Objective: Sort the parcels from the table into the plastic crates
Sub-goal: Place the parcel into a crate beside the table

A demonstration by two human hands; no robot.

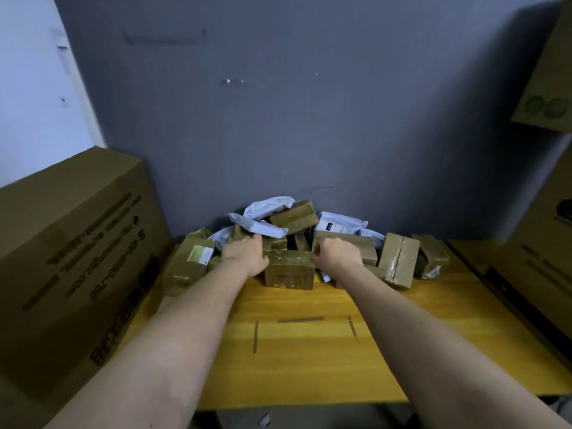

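Against the grey wall (309,119), at about twelve o'clock on the yellow wooden table (309,351), lies a heap of parcels — taped brown cartons mixed with crumpled white mailer bags (263,212). Both bare forearms reach up from six o'clock toward the front of the heap. At its near edge stands a small brown box (289,272), wrapped in glossy tape, resting on the tabletop. The left hand (244,253) lies against the box's nine-o'clock side, its fingers curled forward over the parcels just behind; whether it actually grips the box I cannot tell, since the fingertips are hidden. The right hand (335,253) sits at the box's three-o'clock top corner with fingers bent inward, touching it, though its hold is likewise too blurred to judge. At nine o'clock of the heap a carton with a pale green label (188,263) leans on end. At three o'clock a split-taped carton (399,263) stands tilted, with a darker parcel (431,258) just beside it. One brown carton (294,216) rests tilted on top of the pile. Large cardboard boxes flank the table — one (71,258) at nine o'clock with printed lettering, another (541,258) at three o'clock.
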